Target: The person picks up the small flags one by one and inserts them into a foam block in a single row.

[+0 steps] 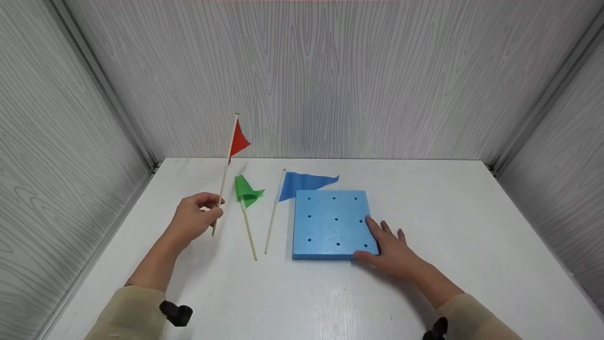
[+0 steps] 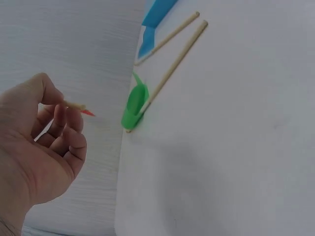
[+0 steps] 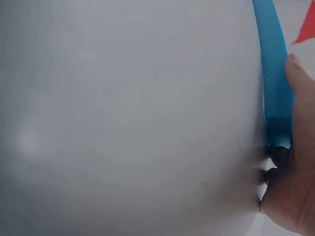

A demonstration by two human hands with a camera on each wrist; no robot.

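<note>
Tabletop [image 1: 472, 264] is carrying the blue foam block [image 1: 330, 222], whose near right corner the right hand [image 1: 394, 252] is pressing with fingers spread flat. Left hand [image 1: 193, 219] is pinching the red flag [image 1: 238, 140] upright by its stick, just beside the lying green flag [image 1: 246, 191] and blue flag [image 1: 304, 183].

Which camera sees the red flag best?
The head view: the whole red triangular flag on its wooden stick shows, held by the left hand. Left wrist shows only its tip; right wrist a red corner.

Bright even light, soft shadows; right wrist view blurry w/ vignetting.
</note>
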